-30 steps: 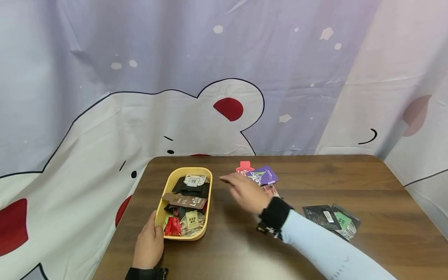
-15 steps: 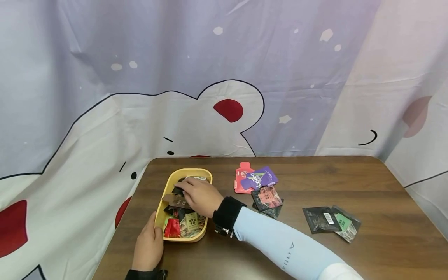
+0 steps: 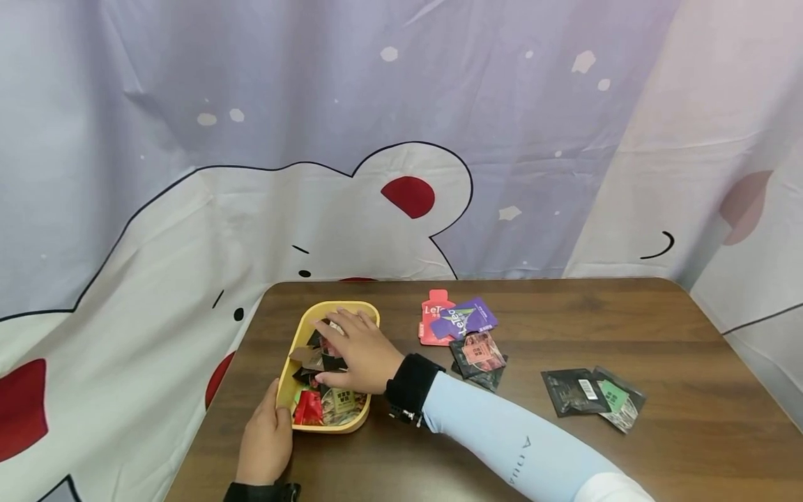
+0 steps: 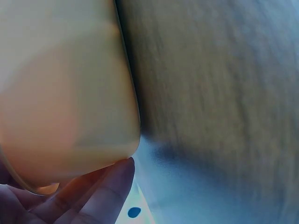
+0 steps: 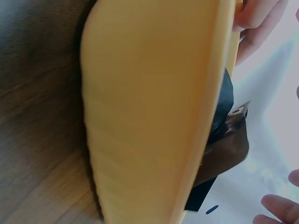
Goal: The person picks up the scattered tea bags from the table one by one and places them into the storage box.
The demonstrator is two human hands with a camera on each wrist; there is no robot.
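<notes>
My left hand (image 3: 266, 439) grips the front left corner of a yellow plastic bin (image 3: 329, 428), its thumb over the rim in the right wrist view and its fingers against the outer wall (image 4: 88, 102) in the left wrist view. Inside lie several flat packets: a red one (image 3: 309, 408), one with a pale green label (image 3: 343, 399), and a brown card (image 3: 307, 357) leaning on the left rim. My right hand (image 3: 364, 354) is spread over the bin, covering much of its contents. Its fingertips (image 5: 280, 205) show apart from the packets in the right wrist view.
Right of the bin lie a red card (image 3: 433, 328), a purple card (image 3: 473, 315) and overlapping dark packets (image 3: 479, 352). Farther right rest a black packet with a barcode (image 3: 571, 394) and a green-labelled packet (image 3: 621, 401). A patterned curtain (image 3: 401, 104) hangs behind the wooden table (image 3: 583, 314).
My right hand has moved left from beside the cards to over the bin, and its fingers have since spread. Packets under it have shifted. My left hand has stayed at the bin's corner.
</notes>
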